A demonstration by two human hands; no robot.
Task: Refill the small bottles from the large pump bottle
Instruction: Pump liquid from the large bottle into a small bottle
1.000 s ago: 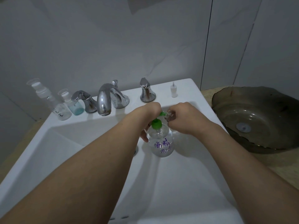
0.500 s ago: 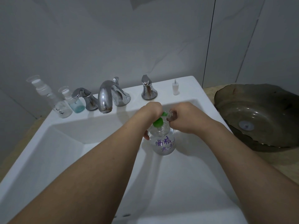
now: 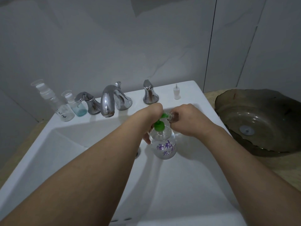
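Observation:
A clear large pump bottle [image 3: 164, 147] with purple writing and a green pump head [image 3: 159, 125] stands in the white sink [image 3: 91, 154]. My left hand [image 3: 152, 115] is wrapped over the pump top, its thumb showing beside the bottle's neck. My right hand [image 3: 187, 119] grips a small clear bottle [image 3: 173, 117] and holds its mouth against the green nozzle. Two more small bottles stand on the sink's back ledge at the left: a tall spray bottle [image 3: 53, 103] and a short one with blue liquid [image 3: 76, 106]. A small white cap piece [image 3: 176, 92] stands on the ledge at the right.
A chrome faucet [image 3: 109, 100] with two handles [image 3: 88, 103] [image 3: 149, 93] lines the back ledge. To the right, a dark glass basin [image 3: 260, 121] sits on the beige counter. A grey tiled wall rises behind.
The pump head has risen a little under my left hand. Both hands and bottles stay in the same place over the sink; the camera has shifted slightly.

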